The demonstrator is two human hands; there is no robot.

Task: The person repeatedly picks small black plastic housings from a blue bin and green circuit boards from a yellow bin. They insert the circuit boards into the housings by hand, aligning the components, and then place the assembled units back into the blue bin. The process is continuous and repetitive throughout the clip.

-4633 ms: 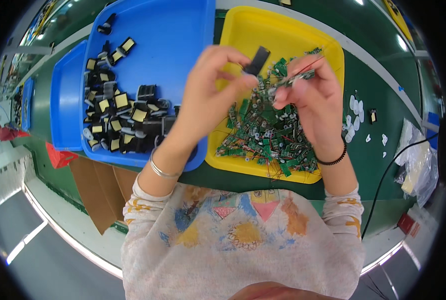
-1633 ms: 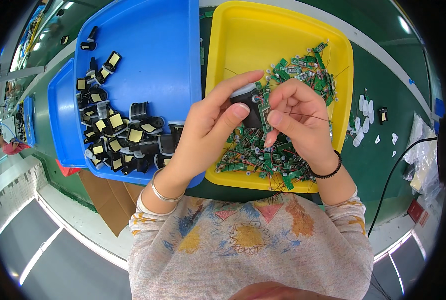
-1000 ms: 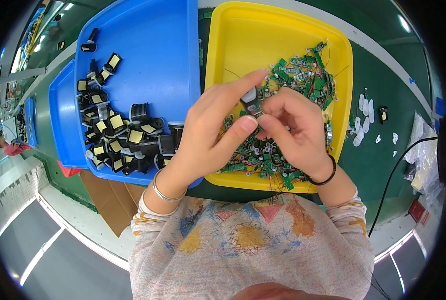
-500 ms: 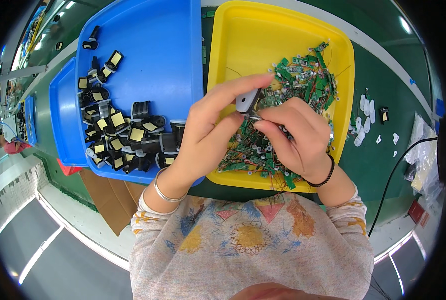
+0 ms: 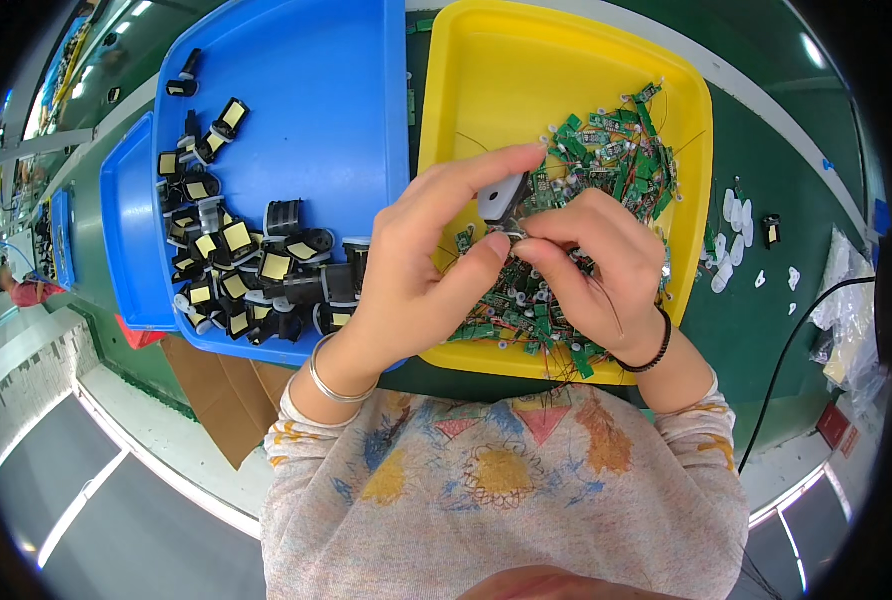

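Note:
Over the yellow tray (image 5: pixel 526 35), my left hand (image 5: pixel 421 255) grips a small black housing with a light grey end cap (image 5: pixel 496 200) between thumb and fingers. My right hand (image 5: pixel 601 260) is pinched at the housing's lower edge, its fingertips close to my left thumb. A thin dark wire runs down along the right palm. What the right fingertips hold is too small to make out. Below and beyond the hands lie many small green circuit boards with wires (image 5: pixel 616 150), heaped in the yellow tray.
A blue tray (image 5: pixel 306 60) on the left holds many black housings with pale yellow pads (image 5: pixel 236 236). White flat pieces (image 5: pixel 736 230) and one black housing (image 5: pixel 771 230) lie on the green table to the right. Beyond them are clear plastic bags (image 5: pixel 838 290) and a black cable (image 5: pixel 781 350).
My left thumb has moved slightly up and right along the housing, towards the right fingertips. Both hands otherwise keep nearly the same place and grip.

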